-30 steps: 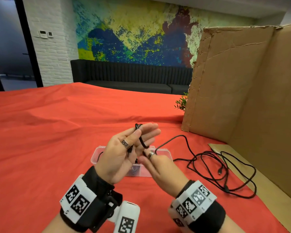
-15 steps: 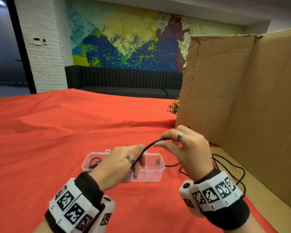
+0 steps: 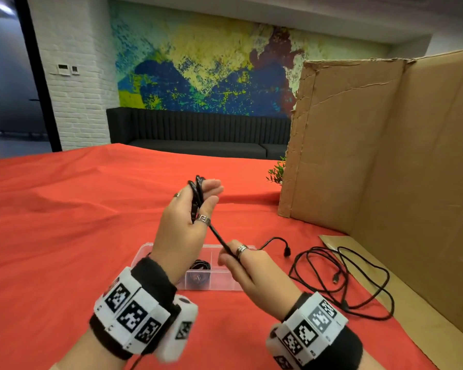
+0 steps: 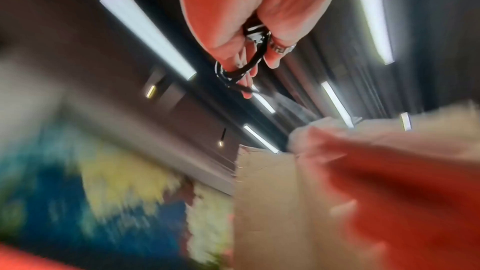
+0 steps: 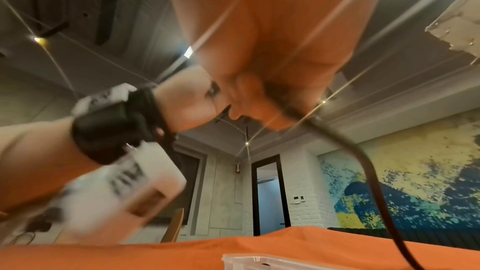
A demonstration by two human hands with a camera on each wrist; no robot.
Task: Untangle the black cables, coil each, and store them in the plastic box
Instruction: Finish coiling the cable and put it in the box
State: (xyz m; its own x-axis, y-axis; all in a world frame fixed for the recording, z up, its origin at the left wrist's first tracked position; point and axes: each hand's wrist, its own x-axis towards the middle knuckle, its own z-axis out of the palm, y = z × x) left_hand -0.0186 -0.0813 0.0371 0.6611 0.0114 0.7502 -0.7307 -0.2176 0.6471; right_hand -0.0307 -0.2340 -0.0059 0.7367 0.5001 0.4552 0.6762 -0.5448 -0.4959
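Observation:
My left hand (image 3: 198, 209) is raised above the red table. Loops of a black cable (image 3: 197, 192) run round its fingers, and the thumb holds them in place. From there the cable runs taut down to my right hand (image 3: 231, 259), which pinches it just above the clear plastic box (image 3: 145, 252). Past the right hand, the cable's free end with its plug (image 3: 286, 252) hangs over the cloth. A coiled black cable (image 3: 198, 265) lies inside the box. The left wrist view shows the loop (image 4: 246, 69) round the fingers. In the right wrist view the cable (image 5: 363, 161) drops from the pinch.
Another loose black cable (image 3: 345, 279) sprawls on the cloth to the right of the box. A tall cardboard screen (image 3: 372, 156) stands along the right side, with a cardboard sheet (image 3: 425, 316) flat at its foot. A small green plant (image 3: 277, 174) sits behind the screen's corner.
My left hand has risen from beside the box, now with cable loops round its fingers. My right hand has dropped from chest height to just above the box, still holding the cable.

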